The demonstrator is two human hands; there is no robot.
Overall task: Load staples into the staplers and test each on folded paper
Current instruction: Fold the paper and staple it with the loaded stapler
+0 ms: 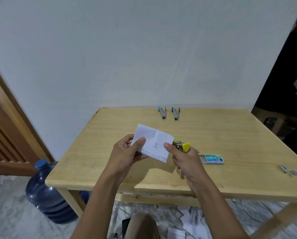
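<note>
Above the wooden table (230, 135), my left hand (125, 154) holds a folded white paper (153, 142) by its left edge, thumb on top. My right hand (185, 161) grips a yellow stapler (181, 146), its nose pointing at the paper's right edge; my right thumb touches the paper. Two more staplers stand at the table's far edge, a light blue one (162, 113) and a dark teal one (175, 114). A green staple box (213, 159) lies half slid open just right of my right hand.
Loose staple strips (286, 169) lie near the table's right edge. A blue water jug (47, 192) stands on the floor left of the table. Scraps of paper (191, 219) lie on the floor underneath. A white wall is right behind the table.
</note>
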